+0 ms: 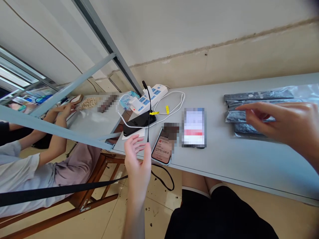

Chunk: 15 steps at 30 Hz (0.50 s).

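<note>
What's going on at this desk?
Someone seated at a grey desk has their right hand over some plastic-wrapped packets; whether it touches them is unclear. Their left hand, thumb apart from the fingers, is raised at a black cable, near three phones and a white power strip. Another person sits to the left.

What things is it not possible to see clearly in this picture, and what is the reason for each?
All in the head view:
Packets: partly covered by the right hand; whether it touches them cannot be told.
Black cord: partly hidden behind the left hand.
Bright phone: screen text lost to pixelation.
Brown item: pixelated too, so not identifiable.
Right forearm: cut off by the right edge.
</note>
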Each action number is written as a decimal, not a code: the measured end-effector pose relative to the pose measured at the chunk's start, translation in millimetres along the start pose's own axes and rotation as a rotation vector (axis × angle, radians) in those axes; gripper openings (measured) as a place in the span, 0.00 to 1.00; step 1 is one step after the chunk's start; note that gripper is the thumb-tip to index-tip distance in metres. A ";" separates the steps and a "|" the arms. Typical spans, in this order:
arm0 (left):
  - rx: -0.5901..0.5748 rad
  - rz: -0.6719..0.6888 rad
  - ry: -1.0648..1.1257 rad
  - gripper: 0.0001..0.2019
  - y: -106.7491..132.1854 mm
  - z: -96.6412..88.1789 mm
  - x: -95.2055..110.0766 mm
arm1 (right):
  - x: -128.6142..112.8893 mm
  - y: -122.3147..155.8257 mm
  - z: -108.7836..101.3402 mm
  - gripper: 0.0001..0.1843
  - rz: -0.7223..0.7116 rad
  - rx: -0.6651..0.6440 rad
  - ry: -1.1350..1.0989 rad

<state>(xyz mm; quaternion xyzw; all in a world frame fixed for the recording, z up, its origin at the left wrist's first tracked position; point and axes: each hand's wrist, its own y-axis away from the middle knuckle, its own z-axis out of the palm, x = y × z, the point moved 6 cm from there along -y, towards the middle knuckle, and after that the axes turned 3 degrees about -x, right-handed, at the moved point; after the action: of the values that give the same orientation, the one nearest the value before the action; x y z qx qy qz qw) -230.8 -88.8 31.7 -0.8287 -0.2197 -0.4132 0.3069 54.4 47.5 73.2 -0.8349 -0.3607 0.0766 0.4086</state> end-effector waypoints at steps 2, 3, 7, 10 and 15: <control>0.045 0.053 0.055 0.14 0.2 -9.7 1.1 | 2.7 -0.2 3.1 0.19 0.033 -0.013 0.008; 0.069 0.078 0.070 0.13 0.4 -13.0 1.3 | 4.0 -0.2 4.2 0.20 0.046 -0.009 0.008; 0.108 0.185 0.047 0.10 2.3 -16.3 1.8 | 12.8 -0.2 10.1 0.22 0.147 -0.034 -0.003; -0.022 0.294 -0.067 0.11 5.8 -5.5 1.1 | 18.8 0.4 13.3 0.23 0.228 -0.063 -0.011; -0.276 0.325 -0.188 0.19 10.8 18.8 -13.0 | 14.8 -0.1 11.9 0.21 0.195 -0.004 -0.005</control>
<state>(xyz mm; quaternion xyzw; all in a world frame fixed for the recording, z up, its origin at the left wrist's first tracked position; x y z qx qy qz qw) -221.1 -85.0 8.7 -0.9221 -0.0525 -0.3057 0.2314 60.1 64.9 68.0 -0.8667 -0.2787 0.1174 0.3968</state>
